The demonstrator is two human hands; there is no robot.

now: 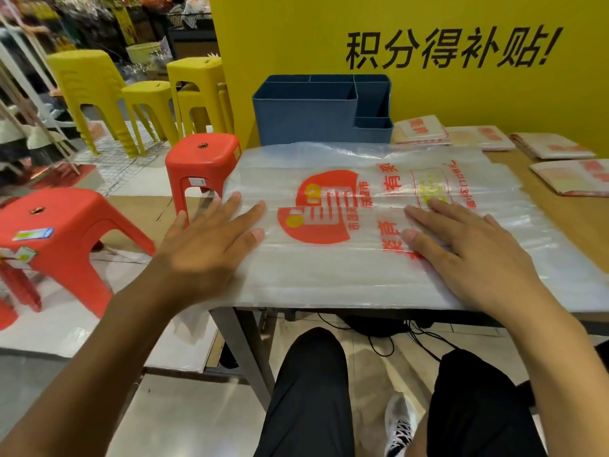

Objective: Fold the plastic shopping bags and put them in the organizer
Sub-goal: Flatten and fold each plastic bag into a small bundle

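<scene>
Your left hand (211, 249) and right hand (474, 255) lie spread flat on the plastic bag (329, 268). It covers the table's (580, 219) front left corner.

Cut off, covered and blurred

The folded bag (573, 178) at far right runs past the frame edge; the spread plastic bag (346, 225) hides most of the table (566, 209); its small red print and the background shelves (99, 14) blur unreadably.

left hand (211, 249), right hand (468, 255), flat (fingers straight)
</scene>
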